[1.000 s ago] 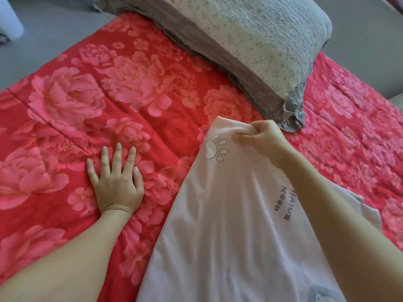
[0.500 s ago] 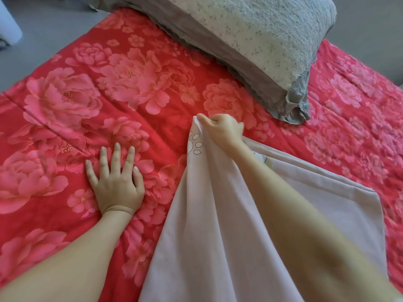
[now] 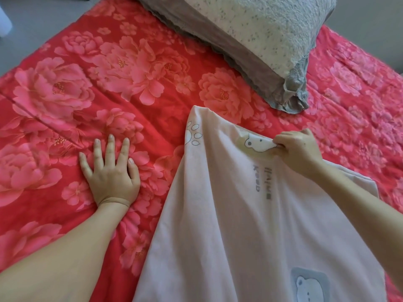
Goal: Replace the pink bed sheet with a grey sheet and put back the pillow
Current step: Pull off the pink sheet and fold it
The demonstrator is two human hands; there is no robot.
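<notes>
Pillow (image 3: 250, 40) behind the sheet (image 3: 229, 203); both on the bedspread (image 3: 109, 83).

The top edge cuts off the pillow (image 3: 257, 38); the pale sheet (image 3: 229, 214) runs past the bottom edge.

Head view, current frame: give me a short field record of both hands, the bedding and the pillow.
left hand: flat, fingers spread, pressing on the red floral cover
right hand: pinches a fold of the pale pink sheet beside a bear print
pale pink sheet: raised at the pinch, draped toward the camera over the cover; paw print, bear prints and lettering show
pillow: grey with a pale speckled top, lying on the cover at the far side, apart from the sheet
</notes>
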